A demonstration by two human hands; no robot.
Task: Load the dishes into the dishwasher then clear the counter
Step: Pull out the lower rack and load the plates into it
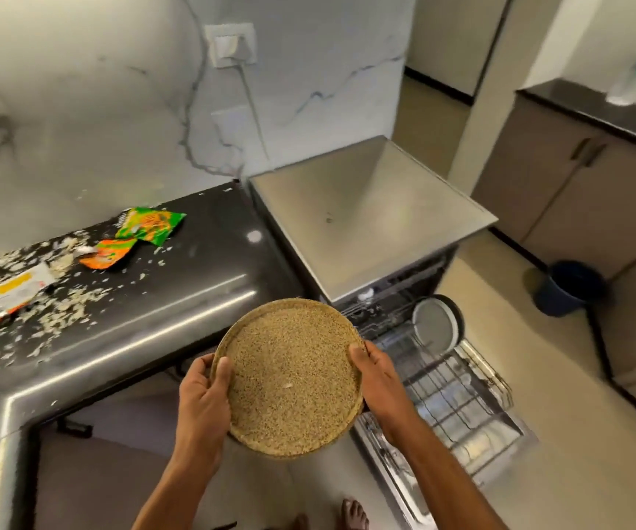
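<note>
Round plate point(289, 376) sits lower centre of the frame, held in the air betw. both hands, in front of the counter edge and just left of the open dishwasher. It's tan/beige w/ a dense speckled, grainy look all over, a low raised rim round the edge, and one small pale fleck near the middle-bottom. Face tilted up toward the camera, so nearly the whole top shows.

Left hand point(203, 403) grips the plate's left edge: thumb lies over the top face, fingers curl round the rim behind. Right hand point(379, 378) grips the right edge, thumb on the rim at top, remaining fingers under the plate, not visible.

Dishwasher point(370, 223) is centre-right, steel top, door down. Its lower rack point(458, 395) is pulled out at lower right, wire grid, w/ a round grey dish point(437, 325) standing on edge at the rack's far end.

Dark glossy counter point(178, 300) runs across the left side. On it, upper left: a green packet point(150, 225), an orange packet point(107, 254) just beside it, and a white/yellow wrapper point(6, 296) near the left edge, all amid scattered pale flakes point(63, 300).

Dark blue bucket point(569, 286) on the floor at right, by the cabinets. Bare toes show at bottom centre.
</note>
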